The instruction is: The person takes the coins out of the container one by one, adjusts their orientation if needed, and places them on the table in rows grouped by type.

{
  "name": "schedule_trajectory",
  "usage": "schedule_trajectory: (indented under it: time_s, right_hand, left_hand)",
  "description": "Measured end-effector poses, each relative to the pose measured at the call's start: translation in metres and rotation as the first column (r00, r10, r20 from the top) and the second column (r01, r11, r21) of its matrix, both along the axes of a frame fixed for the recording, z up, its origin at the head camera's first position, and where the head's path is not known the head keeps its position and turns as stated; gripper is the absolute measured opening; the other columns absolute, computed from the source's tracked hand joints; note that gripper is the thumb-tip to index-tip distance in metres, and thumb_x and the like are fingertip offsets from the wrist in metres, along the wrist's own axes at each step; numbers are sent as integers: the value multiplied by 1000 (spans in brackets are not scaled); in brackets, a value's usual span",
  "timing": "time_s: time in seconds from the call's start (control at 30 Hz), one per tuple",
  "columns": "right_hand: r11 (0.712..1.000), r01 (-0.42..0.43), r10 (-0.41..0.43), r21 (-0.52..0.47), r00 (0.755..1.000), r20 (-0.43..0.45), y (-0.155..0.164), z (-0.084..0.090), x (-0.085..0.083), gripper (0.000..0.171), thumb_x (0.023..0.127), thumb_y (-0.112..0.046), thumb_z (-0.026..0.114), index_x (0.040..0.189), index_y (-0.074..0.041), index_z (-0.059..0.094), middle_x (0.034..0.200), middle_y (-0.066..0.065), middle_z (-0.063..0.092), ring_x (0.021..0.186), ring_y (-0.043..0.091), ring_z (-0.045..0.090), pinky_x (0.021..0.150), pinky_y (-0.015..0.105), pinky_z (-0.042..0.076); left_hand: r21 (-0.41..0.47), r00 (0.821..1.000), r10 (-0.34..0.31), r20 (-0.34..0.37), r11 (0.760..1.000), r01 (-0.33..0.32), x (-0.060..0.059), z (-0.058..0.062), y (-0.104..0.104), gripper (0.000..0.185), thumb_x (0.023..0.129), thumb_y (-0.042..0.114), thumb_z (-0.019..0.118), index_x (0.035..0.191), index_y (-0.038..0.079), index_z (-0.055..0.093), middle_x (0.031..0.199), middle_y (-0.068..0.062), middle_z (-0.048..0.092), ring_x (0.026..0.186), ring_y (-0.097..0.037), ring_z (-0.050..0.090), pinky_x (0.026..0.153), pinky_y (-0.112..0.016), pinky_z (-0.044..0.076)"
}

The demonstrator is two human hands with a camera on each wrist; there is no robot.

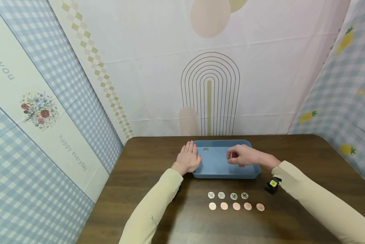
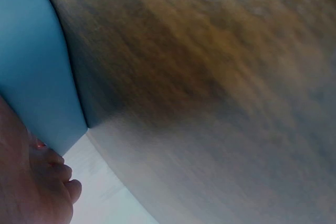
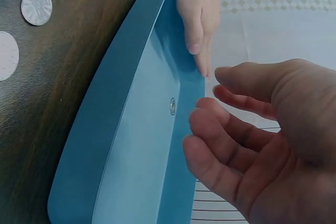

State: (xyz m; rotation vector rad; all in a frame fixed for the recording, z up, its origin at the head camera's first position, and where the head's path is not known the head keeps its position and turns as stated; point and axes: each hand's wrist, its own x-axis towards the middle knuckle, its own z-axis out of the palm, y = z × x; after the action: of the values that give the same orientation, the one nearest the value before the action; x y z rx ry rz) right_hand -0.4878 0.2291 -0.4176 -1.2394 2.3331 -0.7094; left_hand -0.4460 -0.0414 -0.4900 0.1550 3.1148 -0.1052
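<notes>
A blue tray (image 1: 225, 173) holds one silver coin (image 1: 205, 149) at its far left. The left hand (image 1: 188, 159) rests flat against its left wall; the right hand (image 1: 241, 156) hovers above it, fingers loosely curled, holding nothing.

The tray (image 1: 225, 174) is blue, with one silver coin (image 1: 205, 149) inside at the far left. The worktop (image 1: 307, 159) is dark brown wood. Near it lie four silver coins (image 1: 228, 195) and, nearer still, five pink-copper coins (image 1: 236, 206). The sleeves (image 1: 158, 200) are pale yellow. Side cloths (image 1: 341, 101) are blue-and-white checked.
</notes>
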Motion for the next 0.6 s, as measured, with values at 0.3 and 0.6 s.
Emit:
schedule_trajectory:
  time_s: [0.3,0.6]
  right_hand:
    - [999,44,-44,25,999,9,-26,-22,-19,5,96,-16,61,93,-12,64,74,13,64,47,11,51,51,28,45]
    - [992,122,-122,12,993,-7,-56,-36,-30,7,94,-15,62,97,-9,64,69,5,60,47,14,52,49,28,44]
  left_hand:
    - [11,1000,-3,11,1000,3,-1,-3,0,64,104,38,20,155,0,21,164,-18,15,153,-30,15,124,-42,18]
    - [17,1000,13,7,1000,-13,0,-3,0,64,104,40,21,156,1,21,165,-16,15,154,-28,13,124,-41,17]
